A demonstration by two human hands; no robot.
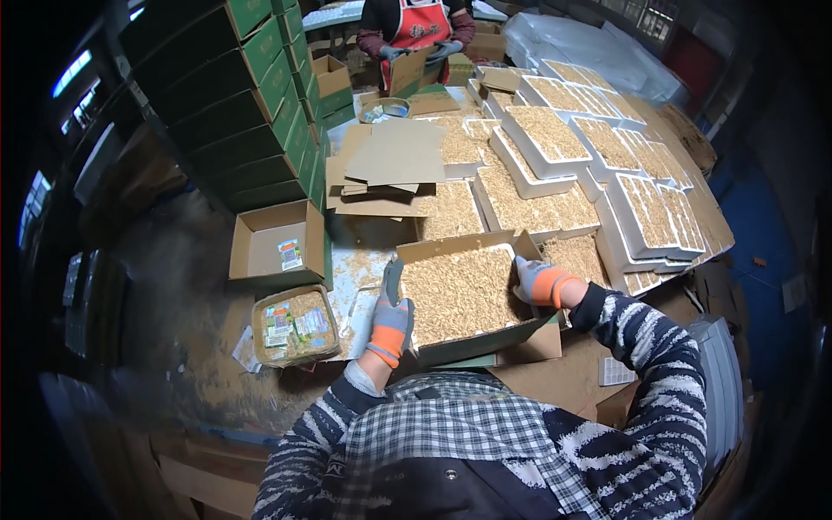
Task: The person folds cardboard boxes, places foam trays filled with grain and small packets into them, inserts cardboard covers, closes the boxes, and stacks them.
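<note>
Directly before me is a green cardboard box (478, 343) with a white tray inside, filled with tan, shaving-like loose material (458, 296). My left hand (392, 312), in a grey and orange work glove, lies flat against the box's left side, fingers pointing away from me. My right hand (541, 283), gloved alike, grips the right side near the far corner, its fingertips inside the rim. To the left stand an open cardboard box (279, 224) with a printed packet (290, 254) in it and a shallow basket (328, 309) holding several printed packets (296, 325).
White foam trays (552, 170) of the same material are stacked across the table's right. Flat cardboard sheets (396, 153) lie beyond the box. Green cartons (270, 110) rise at the left. Opposite, a person in a red apron (422, 29) handles a box.
</note>
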